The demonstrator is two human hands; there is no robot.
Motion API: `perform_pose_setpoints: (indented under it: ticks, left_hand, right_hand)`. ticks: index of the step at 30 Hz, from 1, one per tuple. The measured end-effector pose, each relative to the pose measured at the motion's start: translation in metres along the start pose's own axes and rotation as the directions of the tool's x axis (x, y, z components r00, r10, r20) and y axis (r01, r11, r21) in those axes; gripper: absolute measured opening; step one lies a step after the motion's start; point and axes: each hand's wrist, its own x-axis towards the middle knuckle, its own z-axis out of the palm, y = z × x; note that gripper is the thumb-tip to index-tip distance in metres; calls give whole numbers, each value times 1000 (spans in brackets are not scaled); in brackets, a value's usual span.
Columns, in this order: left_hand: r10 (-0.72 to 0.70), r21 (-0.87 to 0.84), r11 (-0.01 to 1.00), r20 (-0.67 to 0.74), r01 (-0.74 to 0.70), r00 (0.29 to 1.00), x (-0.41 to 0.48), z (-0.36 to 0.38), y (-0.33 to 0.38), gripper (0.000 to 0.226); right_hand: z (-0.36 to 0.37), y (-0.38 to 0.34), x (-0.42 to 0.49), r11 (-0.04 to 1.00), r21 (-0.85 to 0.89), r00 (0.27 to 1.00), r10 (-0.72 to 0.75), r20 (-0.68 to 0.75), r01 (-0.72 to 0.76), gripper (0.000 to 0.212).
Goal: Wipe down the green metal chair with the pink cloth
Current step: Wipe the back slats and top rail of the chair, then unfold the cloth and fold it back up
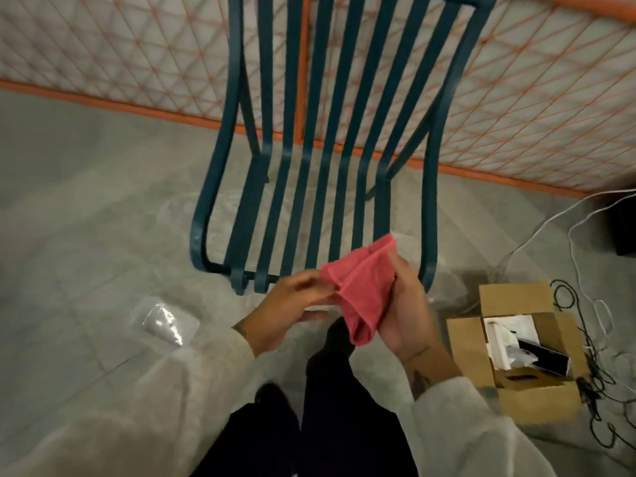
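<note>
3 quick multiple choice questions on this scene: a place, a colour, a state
1. Where is the cardboard box relative to the green metal chair? A on its seat B on the floor to its right C under it
2. Mesh fence colour? A blue B orange C black
3. The pink cloth is A in both hands B over the chair back C on the floor
Answers: 1 B, it sits on the floor past the chair's right rail; 2 B, orange rails and mesh; 3 A, left hand and right hand grip it.

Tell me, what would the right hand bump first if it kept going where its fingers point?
Probably the chair. The right hand, holding the cloth, points up at the seat's front slats, though depth is hard to judge.
</note>
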Motion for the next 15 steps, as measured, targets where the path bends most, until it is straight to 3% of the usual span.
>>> perform_pose_setpoints:
  ticks: [3, 9, 12, 15]
  left_hand:
    - [44, -12, 999, -119, -45, 992, -31, -14, 6, 22]
    - [142, 17, 990, -209, -141, 968, -83, -20, 42, 22]
    - [165, -7, 985, -267, -173, 949, -98, -15, 63, 21]
    - [213, -28, 973, -280, -230, 936, -106, -4, 88, 20]
  right_hand:
    - [25, 3, -21, 996, -89, 1000, -6, 2, 6, 61]
    - [44, -24, -67, 942, -332, 999, -52, -12, 45, 58]
    - [51, -46, -81, 885, -459, 997, -80, 17, 78, 43]
    - [63, -75, -94, 806, -549, 973, -220, 67, 220, 21]
